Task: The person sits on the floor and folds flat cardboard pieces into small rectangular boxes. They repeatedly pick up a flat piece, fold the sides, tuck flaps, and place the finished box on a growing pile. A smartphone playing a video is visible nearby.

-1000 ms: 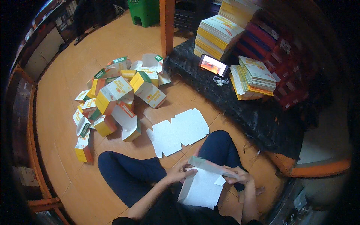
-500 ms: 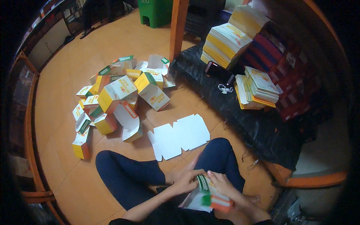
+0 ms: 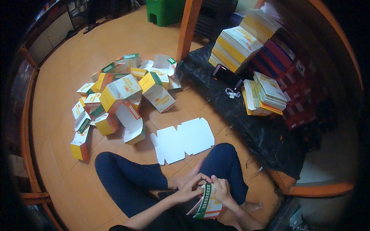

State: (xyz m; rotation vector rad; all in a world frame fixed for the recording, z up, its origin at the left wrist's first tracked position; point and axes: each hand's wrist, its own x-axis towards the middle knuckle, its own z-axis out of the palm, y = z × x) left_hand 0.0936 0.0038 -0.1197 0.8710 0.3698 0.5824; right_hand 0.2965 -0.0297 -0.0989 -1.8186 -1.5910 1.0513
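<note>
Over my lap I hold a partly folded small carton [image 3: 211,204], white with a green dotted band and an orange edge. My left hand [image 3: 191,187] curls its fingers at the carton's upper left edge. My right hand [image 3: 221,189] grips the upper right edge, its thumb near the left fingertips. The fingers partly hide the carton's top. On the floor just beyond my crossed legs lies a flat, unfolded white carton blank [image 3: 181,141], its plain side up.
A heap of folded yellow-and-white cartons [image 3: 120,92] lies ahead on the left. On a black-covered platform [image 3: 246,127] at right are stacked flat cartons [image 3: 235,47], a smaller stack [image 3: 266,92], a phone [image 3: 227,77] and a bead bracelet [image 3: 232,92]. An orange post [image 3: 187,30] and green bin [image 3: 165,12] stand behind.
The carton has turned in my hands, so its green band now runs down the left and the orange flap no longer sticks out at right. My right hand has shifted slightly left.
</note>
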